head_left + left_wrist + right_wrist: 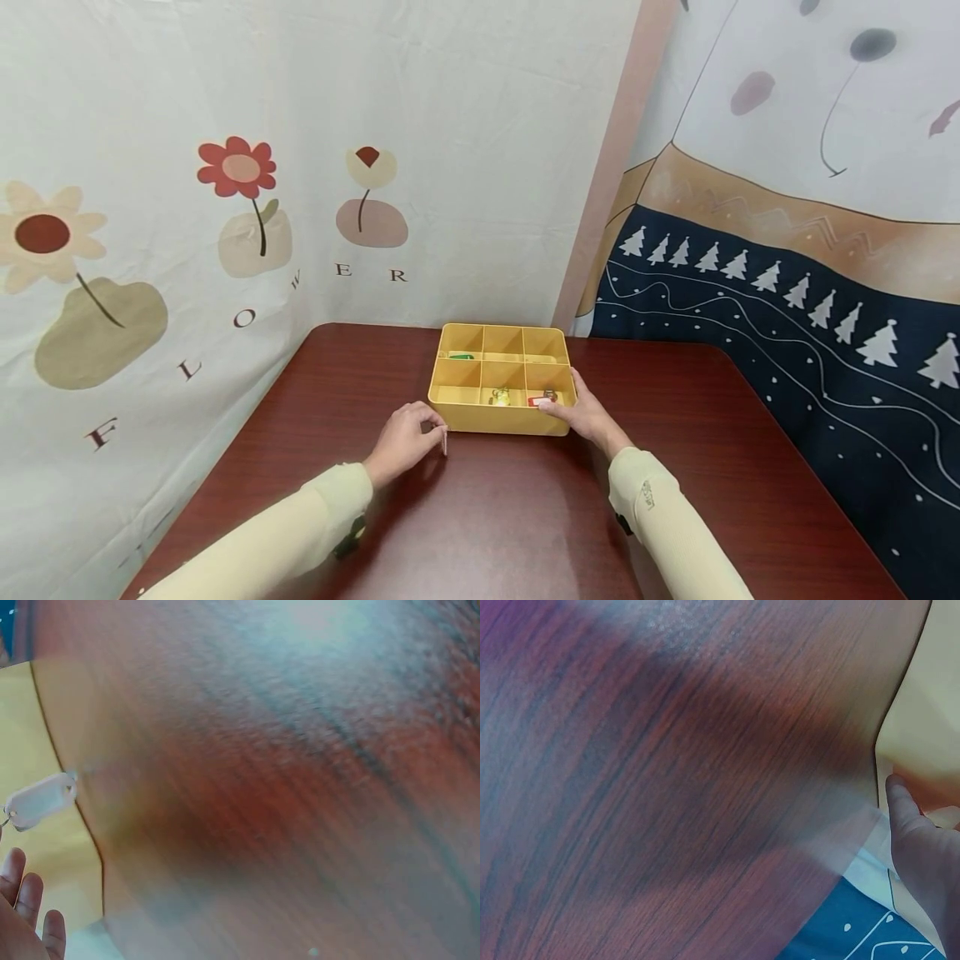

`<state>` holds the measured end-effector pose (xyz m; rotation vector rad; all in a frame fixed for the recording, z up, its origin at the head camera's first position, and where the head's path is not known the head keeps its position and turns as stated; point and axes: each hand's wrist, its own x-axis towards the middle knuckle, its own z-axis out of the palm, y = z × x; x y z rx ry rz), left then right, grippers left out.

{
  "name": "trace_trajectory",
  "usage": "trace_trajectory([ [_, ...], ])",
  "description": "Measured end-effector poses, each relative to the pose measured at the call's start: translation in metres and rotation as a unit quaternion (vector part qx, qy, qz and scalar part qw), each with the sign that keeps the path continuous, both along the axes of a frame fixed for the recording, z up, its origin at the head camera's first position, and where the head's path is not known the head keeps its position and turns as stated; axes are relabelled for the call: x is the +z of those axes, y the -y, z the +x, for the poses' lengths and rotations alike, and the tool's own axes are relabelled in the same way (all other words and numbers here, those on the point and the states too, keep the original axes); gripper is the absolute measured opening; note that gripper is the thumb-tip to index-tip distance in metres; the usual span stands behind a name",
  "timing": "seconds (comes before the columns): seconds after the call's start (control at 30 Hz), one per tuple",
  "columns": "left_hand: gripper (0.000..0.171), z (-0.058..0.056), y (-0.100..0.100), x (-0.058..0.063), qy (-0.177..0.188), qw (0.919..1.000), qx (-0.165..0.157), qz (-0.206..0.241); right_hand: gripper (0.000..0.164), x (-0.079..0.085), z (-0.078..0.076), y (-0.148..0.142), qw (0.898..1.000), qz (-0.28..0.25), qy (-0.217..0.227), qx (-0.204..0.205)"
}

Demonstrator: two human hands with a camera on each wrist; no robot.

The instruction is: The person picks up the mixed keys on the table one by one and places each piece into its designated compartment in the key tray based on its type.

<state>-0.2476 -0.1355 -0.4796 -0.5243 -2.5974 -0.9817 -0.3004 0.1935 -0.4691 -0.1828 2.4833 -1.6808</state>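
Observation:
A yellow compartment box (495, 419) stands toward the far edge of the table. My right hand (591, 413) grips its right side near the front corner, the thumb over the rim. Just left of the box's front corner, my left hand (403, 439) pinches a pale key tag (43, 799) by its small ring, and the tag hangs down. A green item (461, 357) lies in the back left compartment. The front middle one holds a small yellow item (500, 397), and a red item (537, 401) with something brown lies in the front right one.
The dark reddish wooden table (510, 517) reaches from the sleeves to the wall. Behind it hangs a pale cloth (465, 150) printed with flowers. A dark blue cloth (750, 333) with white trees borders the right side.

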Motion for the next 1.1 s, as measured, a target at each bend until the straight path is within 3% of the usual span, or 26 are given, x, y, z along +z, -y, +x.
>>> trace_trajectory([
  [0.3,0.01,-0.003,0.001,0.017,-0.014,0.9995,0.005,0.027,0.096,-0.006,-0.002,-0.001,0.999,0.024,0.0,-0.023],
  [0.6,0.006,-0.008,-0.001,0.041,0.001,0.9985,0.006,0.054,0.095,-0.006,-0.002,0.0,1.0,0.019,-0.003,-0.017],
  [1.1,0.005,-0.03,-0.014,0.069,-0.03,0.9968,0.015,0.072,0.095,-0.007,-0.001,-0.002,1.0,0.019,-0.001,-0.016],
])
